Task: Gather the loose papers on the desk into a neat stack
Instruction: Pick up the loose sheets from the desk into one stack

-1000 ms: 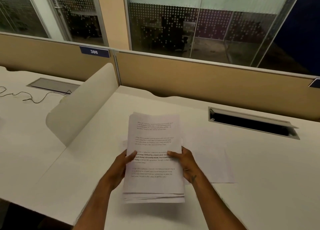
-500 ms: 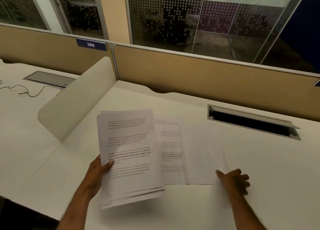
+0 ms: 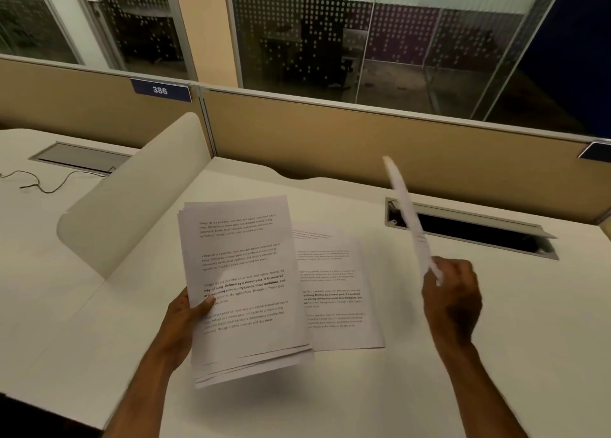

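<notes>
- The left hand [image 3: 188,318] grips a stack of printed papers [image 3: 243,289] at its nine o'clock edge, lifted off the bench [image 3: 496,355].
- Printed sheets [image 3: 337,289] lie flat on the bench at the stack's three o'clock, partly under it.
- The right hand [image 3: 451,295] pinches a single sheet [image 3: 408,216], raised edge-on toward twelve o'clock.

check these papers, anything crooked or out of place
The stack in the left hand is fanned, its bottom edges stepped and uneven. One printed sheet lies alone on the desk, and the right hand holds a single sheet edge-on in the air. Nothing looks torn.
</notes>
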### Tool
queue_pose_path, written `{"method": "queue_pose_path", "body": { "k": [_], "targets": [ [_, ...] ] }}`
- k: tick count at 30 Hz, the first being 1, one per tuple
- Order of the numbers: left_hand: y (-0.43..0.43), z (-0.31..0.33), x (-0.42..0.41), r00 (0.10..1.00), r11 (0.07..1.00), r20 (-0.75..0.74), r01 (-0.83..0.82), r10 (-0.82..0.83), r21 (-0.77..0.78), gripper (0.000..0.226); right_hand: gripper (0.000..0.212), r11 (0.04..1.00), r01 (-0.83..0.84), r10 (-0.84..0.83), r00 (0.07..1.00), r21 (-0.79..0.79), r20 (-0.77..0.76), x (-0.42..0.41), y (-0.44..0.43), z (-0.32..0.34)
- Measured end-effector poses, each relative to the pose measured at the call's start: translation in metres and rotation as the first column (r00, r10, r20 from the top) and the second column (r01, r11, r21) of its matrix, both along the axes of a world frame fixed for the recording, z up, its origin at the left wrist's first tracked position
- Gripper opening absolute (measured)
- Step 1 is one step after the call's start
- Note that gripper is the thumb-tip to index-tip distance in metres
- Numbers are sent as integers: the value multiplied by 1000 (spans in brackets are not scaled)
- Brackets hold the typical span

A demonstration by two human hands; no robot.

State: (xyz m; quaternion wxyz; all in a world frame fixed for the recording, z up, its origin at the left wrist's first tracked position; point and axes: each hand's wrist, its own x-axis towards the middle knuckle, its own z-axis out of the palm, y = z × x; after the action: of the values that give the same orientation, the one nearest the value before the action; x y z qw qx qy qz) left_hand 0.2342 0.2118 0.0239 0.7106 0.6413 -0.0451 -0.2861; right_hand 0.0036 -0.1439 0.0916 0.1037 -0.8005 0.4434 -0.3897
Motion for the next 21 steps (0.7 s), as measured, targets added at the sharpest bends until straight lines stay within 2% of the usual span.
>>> {"method": "queue_pose_path", "body": {
  "k": [1,2,3,5,6,8,9,10,11,12,14,15,17,19,21],
  "targets": [
    [-2,-1,0,1000,1000,-4,-3,3,-5,40,22,997,-62,57,993,-45,-101,1,8,-4],
    [-3,-2,0,1000,1000,-6,-6,6,-2,42,23,993,-120,120,981,5,-150,3,14,-10],
    [-5,-1,-1,1000,1000,-6,-3,3,2,44,21,981,-130,153,976,145,-157,6,20,-16],
    [-7,0,-5,1000,1000,-12,0,0,5,44,22,875,-55,216,933,480,-287,11,27,-40],
    [-8,-1,-6,1000,1000,-20,1,-1,1,42,24,826,-41,278,896,562,-345,10,32,-53],
    [-7,-2,-8,999,1000,-32,0,0,3,42,18,801,-52,357,841,596,-407,9,42,-76],
    [-7,-3,-8,999,1000,-34,2,-2,6,45,18,769,-87,410,827,633,-384,5,46,-89],
    [-7,-3,-9,999,1000,-35,1,-1,13,48,16,821,-132,419,801,555,-429,2,47,-105],
    [-7,-3,-9,999,1000,-34,2,-2,16,50,11,826,-141,455,738,546,-498,0,52,-107],
    [-7,-3,-10,999,1000,-35,1,-1,17,47,30,819,-148,490,683,554,-541,0,53,-111],
    [-6,-3,-10,999,1000,-34,-7,7,19,39,72,784,-31,410,775,620,-480,2,41,-111],
    [-6,-3,-10,999,1000,-37,-9,10,22,38,80,756,28,333,844,654,-421,1,30,-108],
    [-5,-2,-10,999,999,-42,-17,18,28,37,76,757,112,143,933,643,-330,-2,1,-104],
    [-4,0,-10,999,999,-45,-24,25,29,37,66,788,220,55,905,574,-422,-7,-30,-106],
    [-4,1,-10,999,999,-42,-27,28,27,37,75,767,311,51,842,561,-537,-12,-52,-107]
  ]
}}
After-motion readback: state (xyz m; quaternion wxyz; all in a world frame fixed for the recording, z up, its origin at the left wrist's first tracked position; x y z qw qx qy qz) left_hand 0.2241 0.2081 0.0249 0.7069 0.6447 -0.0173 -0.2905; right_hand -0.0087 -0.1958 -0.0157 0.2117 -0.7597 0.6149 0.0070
